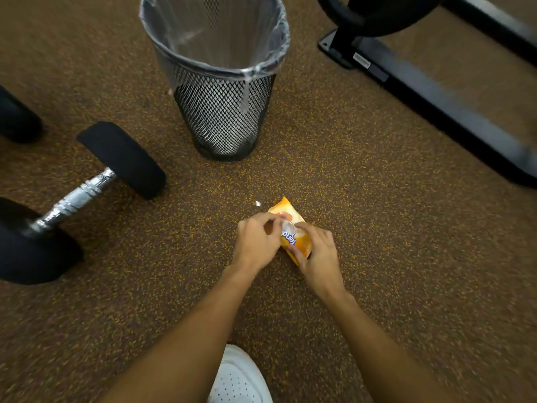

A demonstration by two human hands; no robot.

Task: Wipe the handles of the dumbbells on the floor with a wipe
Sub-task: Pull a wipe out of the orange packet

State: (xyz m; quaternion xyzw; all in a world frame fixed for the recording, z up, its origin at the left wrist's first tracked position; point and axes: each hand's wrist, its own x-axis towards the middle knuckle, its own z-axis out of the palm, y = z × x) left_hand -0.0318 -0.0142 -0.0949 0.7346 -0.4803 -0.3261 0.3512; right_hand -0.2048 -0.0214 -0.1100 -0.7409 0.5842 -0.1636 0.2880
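An orange wipe packet [290, 218] lies on the speckled brown floor in the middle. My left hand [254, 242] pinches at its white opening, where a bit of wipe [287, 227] shows. My right hand [318, 253] presses on the packet's near end and holds it down. A black dumbbell with a silver knurled handle [77, 197] lies on the floor at the left, well apart from both hands. The black end of a second dumbbell [16, 117] shows at the left edge.
A black mesh waste bin [223, 112] with a clear liner stands beyond the packet. A dark machine base [436, 109] runs along the right. A small white scrap [257, 203] lies near the packet. My white shoe [238, 376] is at the bottom.
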